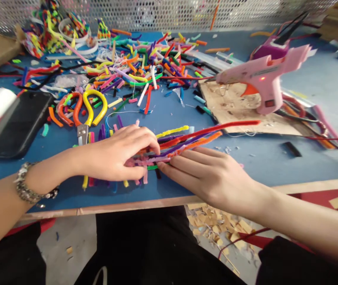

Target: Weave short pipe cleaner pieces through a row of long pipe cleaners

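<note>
Colourful pipe cleaners [186, 139] lie woven together on the blue table, long strands reaching out to the right and short crosswise ends sticking out below. My left hand [118, 154] curls over the woven part, thumb and fingertips gripping the strands and covering much of the weave. From the right, my right hand [207, 174] pinches the same strands with its fingers pressed together, close to the left fingertips. Scissors [83, 128] with orange and yellow handles lie just beyond my left hand, their blades partly hidden.
Cut pipe cleaner pieces [136, 67] are heaped at the back. A pink glue gun [263, 75], its light on, rests over cardboard [216, 103] at right. A black phone [17, 122] lies at left. A perforated metal panel [169, 16] stands behind.
</note>
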`<state>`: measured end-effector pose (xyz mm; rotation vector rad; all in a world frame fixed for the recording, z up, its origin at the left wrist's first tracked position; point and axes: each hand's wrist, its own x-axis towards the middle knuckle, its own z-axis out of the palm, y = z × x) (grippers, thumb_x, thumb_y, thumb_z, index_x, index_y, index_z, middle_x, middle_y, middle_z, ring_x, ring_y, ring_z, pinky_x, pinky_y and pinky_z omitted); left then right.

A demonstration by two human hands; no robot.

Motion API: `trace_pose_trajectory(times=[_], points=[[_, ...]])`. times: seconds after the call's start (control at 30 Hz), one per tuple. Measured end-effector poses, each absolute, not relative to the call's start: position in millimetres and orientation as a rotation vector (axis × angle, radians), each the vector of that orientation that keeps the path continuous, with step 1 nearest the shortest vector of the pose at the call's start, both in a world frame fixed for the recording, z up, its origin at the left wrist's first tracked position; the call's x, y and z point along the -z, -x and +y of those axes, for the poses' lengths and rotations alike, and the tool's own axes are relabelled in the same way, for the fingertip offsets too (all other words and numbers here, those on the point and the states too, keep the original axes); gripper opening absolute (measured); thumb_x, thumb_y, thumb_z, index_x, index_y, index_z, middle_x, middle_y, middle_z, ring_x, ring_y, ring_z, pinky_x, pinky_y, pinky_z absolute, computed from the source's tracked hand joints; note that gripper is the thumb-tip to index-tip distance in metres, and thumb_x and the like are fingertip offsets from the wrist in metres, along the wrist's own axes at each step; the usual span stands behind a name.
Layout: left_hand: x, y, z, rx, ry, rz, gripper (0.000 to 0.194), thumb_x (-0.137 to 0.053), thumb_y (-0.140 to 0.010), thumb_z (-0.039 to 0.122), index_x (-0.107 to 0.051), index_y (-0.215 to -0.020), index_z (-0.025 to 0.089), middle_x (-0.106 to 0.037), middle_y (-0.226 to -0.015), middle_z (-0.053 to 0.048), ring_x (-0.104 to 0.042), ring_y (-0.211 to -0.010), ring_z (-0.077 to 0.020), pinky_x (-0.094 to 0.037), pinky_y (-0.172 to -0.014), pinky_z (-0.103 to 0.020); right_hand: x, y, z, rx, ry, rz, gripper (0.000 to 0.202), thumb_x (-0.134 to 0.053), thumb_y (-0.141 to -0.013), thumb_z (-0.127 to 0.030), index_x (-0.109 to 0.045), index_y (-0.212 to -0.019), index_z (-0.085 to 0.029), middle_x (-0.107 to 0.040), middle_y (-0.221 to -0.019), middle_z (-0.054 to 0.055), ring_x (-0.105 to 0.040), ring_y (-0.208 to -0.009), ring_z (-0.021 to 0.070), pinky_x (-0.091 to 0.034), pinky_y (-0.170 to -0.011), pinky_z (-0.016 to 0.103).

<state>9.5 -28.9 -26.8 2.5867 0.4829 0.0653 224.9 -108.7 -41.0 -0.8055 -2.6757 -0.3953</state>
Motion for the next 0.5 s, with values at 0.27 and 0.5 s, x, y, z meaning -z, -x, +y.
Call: trace_pose_trajectory(times=[0.27,0.5], points=[[4.8,0.8,-24.7,0.000,-2.877,0.721,0.046,-0.044,-0.091,0.043,-0.044,-0.130,0.017,-0.039,-0.143,-0.009,-0.033,-0.134,-0.0240,-0.022,-0.113,-0.039,39.6,-219.9,-114.8,0.575,0.775,-2.624,0.035,-0.036,-0.094,-0.007,-0.068,-0.082,-0.012,-0.066,-0.084,0.007,-0.054,-0.068,0.0164,-0.042,-0.063,0.029],[28.4,5.1,-43.2,0.431,-2.742,0.980,0.074,-0.035,-0.093,0.057,-0.008,-0.150,0.019,-0.004,-0.158,-0.006,-0.008,-0.145,-0.0245,-0.005,-0.117,-0.044,33.6,-219.8,-114.5,0.439,0.795,-2.712,0.036,-0.033,-0.093,-0.005,-0.065,-0.080,-0.012,-0.061,-0.077,0.006,-0.053,-0.063,0.0144,-0.043,-0.058,0.026]])
